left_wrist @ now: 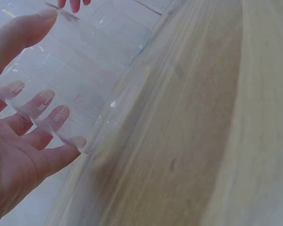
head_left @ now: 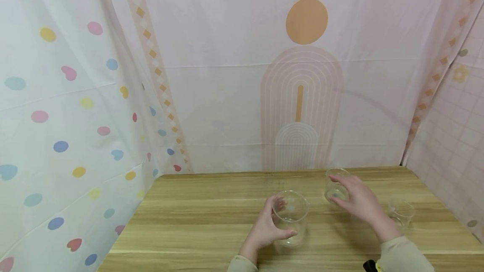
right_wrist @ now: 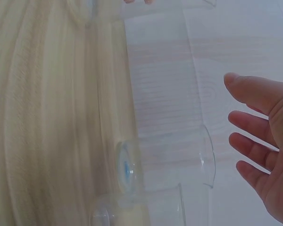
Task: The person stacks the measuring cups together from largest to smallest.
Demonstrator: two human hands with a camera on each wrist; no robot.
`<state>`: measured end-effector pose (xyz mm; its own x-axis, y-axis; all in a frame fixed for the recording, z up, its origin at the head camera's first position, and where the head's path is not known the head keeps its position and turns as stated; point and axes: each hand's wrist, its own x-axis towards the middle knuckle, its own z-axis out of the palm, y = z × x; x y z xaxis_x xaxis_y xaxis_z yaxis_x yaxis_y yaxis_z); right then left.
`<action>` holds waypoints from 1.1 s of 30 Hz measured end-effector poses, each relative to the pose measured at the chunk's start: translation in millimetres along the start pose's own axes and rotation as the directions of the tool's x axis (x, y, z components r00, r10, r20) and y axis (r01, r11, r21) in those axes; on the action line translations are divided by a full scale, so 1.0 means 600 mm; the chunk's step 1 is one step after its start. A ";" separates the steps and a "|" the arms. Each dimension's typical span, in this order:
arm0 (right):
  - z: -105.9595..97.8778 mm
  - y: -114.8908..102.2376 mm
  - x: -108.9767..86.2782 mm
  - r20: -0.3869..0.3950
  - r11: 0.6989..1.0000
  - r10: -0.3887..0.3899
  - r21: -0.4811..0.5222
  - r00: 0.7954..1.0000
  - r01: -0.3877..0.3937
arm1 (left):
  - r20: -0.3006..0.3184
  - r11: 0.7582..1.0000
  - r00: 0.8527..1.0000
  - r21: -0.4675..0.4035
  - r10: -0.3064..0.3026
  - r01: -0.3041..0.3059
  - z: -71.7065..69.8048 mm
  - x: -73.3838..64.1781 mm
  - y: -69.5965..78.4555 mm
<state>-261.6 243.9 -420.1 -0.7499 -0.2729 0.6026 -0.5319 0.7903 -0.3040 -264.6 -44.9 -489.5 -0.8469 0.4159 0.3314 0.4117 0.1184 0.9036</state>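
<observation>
In the head view three clear glass beakers stand on the wooden table. My left hand (head_left: 264, 228) holds the largest beaker (head_left: 296, 221) round its side, thumb in front and fingers behind. White graduation marks show on this glass beaker (left_wrist: 85, 89) against the fingers in the left wrist view. My right hand (head_left: 361, 200) overlaps the middle beaker (head_left: 330, 189) in the head view. From the right wrist, that hand (right_wrist: 266, 127) appears with fingers loosely spread, above the rim of a beaker (right_wrist: 172, 155) with a blue spot at its base.
A smaller beaker (head_left: 402, 212) stands at the right, beside my right forearm. The wooden table (head_left: 196, 221) meets a patterned curtain (head_left: 219, 95) at the back, with further cloth at both sides. A black and yellow object (head_left: 370, 265) shows at the bottom edge near my right sleeve.
</observation>
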 end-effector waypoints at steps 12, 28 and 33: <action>-0.013 0.010 0.014 0.000 0.999 0.018 -0.045 1.000 -0.018 | -0.002 1.000 1.000 0.022 -0.004 0.004 0.000 0.000 0.002; -0.012 0.027 0.032 0.030 0.994 0.069 -0.091 0.997 -0.066 | -0.009 1.000 1.000 0.012 0.006 -0.006 0.000 -0.001 -0.001; -0.010 0.031 0.038 0.035 0.992 0.082 -0.094 0.996 -0.078 | -0.007 1.000 1.000 0.013 0.006 -0.006 0.000 -0.002 0.000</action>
<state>-286.1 255.8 -407.5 -0.8042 -0.2267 0.5495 -0.4324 0.8574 -0.2791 -263.7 -45.4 -490.0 -0.8470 0.4100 0.3385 0.4208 0.1280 0.8981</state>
